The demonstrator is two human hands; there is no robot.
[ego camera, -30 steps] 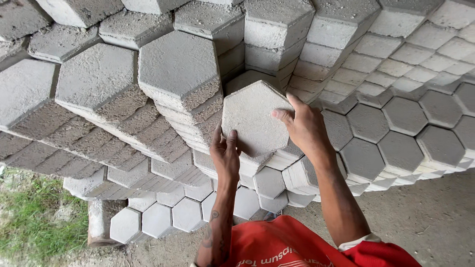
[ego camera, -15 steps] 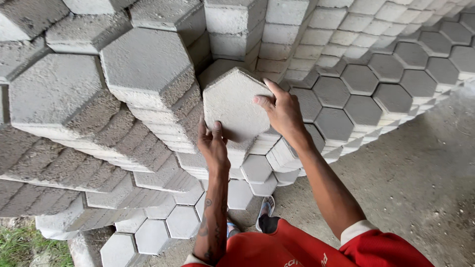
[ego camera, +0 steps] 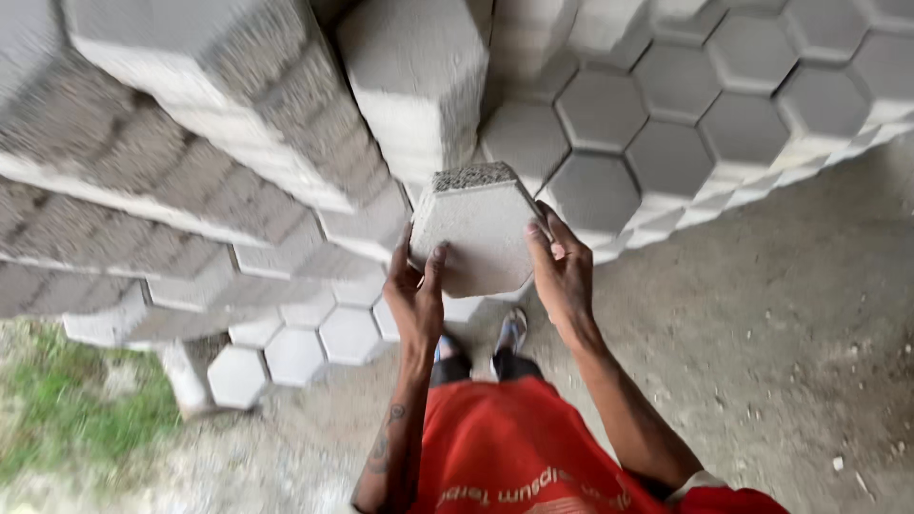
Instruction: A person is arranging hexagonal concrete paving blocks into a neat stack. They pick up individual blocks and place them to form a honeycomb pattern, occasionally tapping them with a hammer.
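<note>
Both hands clamp one grey hexagonal paving block between them: the left hand presses its lower left edge with the fingers spread up the face, and the right hand cups the right edge, thumb over the front. That block hangs in the air in front of the tall stack of blocks, clear of the wall of them and above the person's feet. Going by size, the stack fills the upper left, its rough sides tilted toward the camera; behind the held block, more hexagonal blocks lie flat in a honeycomb layer stretching to the right. Below lies the dirt floor, with a patch of grass at lower left, then the red shirt, and a pair of shoes just under the block. To carry such a piece well, I judge that both palms should stay flat on opposite edges, the weight kept close to the body, and the toes kept out from directly beneath it, since a slip would drop it straight onto them.
</note>
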